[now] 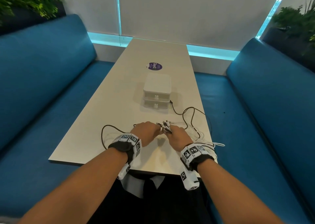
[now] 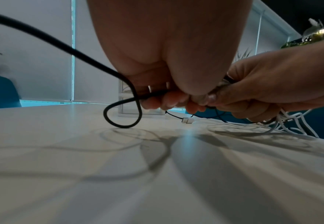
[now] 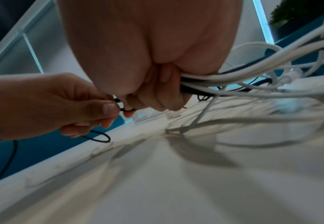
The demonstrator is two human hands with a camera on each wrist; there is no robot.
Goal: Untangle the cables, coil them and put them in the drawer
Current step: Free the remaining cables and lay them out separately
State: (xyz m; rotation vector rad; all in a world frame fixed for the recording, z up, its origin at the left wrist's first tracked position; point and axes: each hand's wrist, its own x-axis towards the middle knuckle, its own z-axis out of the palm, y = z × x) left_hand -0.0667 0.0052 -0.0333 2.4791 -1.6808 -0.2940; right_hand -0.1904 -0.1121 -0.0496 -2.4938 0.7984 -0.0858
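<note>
White and black cords are bunched in my right hand [image 1: 179,135], fingers curled tight round the white cables [image 3: 233,78] and the black ones beneath them, so the tangle stays gathered while I work one strand free. The plug ends [image 1: 165,125] stick up out of that fist, on the near side of the drawer box [image 1: 156,91]. My left hand [image 1: 144,131] pinches a single black cable [image 2: 119,84] between thumb and fingertips, just beside the fist and nearly touching it; I hold it that close because, I judge, that is where it crosses the others. From the pinch it loops down onto the table [image 1: 85,138] and trails off to my left. Other loops, dark and white, lie slack to the right of the drawer box, one dark end reaching up beside its lower drawer [image 1: 156,105]. Both drawers look closed, so nothing is coiled or stowed yet; this looks like the first cable being separated.
</note>
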